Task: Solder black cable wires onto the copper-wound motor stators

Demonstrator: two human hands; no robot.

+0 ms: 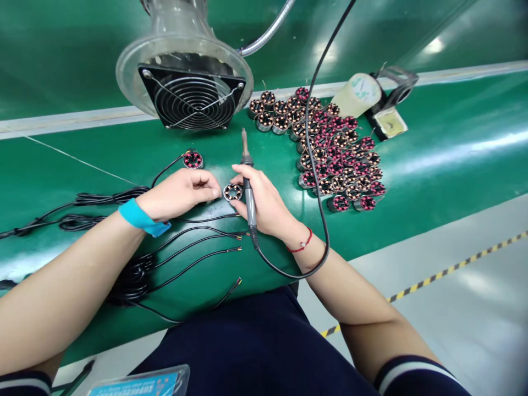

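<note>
My right hand [264, 201] is closed around a soldering iron [249, 201], whose tip points away from me toward the fan. Its thumb and a finger also touch a small round copper-wound stator [232, 192]. Just left of that stator is my left hand [185, 192], its thumb and forefinger pinched together; anything between them is too small to make out. Behind the left hand sits a stator with red windings [192, 160], with a black cable running to it. Black cables with stripped coloured ends [223, 252] lie below both hands.
Many stators [338, 159] stand grouped on the green table [433, 159] at right. A fan in a clear hood [198, 102] stands at the back. Beyond the stators are a tape roll [358, 94] and an iron stand [390, 122]. Cable bundles [134, 278] lie at left.
</note>
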